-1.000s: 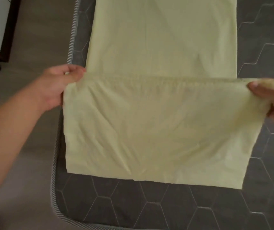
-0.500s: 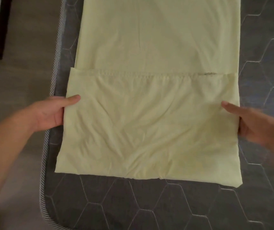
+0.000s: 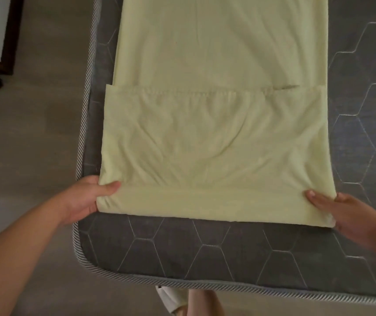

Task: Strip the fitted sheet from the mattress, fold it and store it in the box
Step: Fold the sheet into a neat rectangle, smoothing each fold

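Where hands (image 3: 84, 199) pinch sheet (image 3: 216, 137): grey hexagon-quilted mattress (image 3: 205, 252), brown floor (image 3: 34, 144).

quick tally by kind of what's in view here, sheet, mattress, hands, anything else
sheet: 1, pale yellow, partly folded on the mattress
mattress: 1, grey
hands: 2, left hand and right hand, at the near corners of the sheet
dark-framed furniture: 1, on the floor to the left
total: 5
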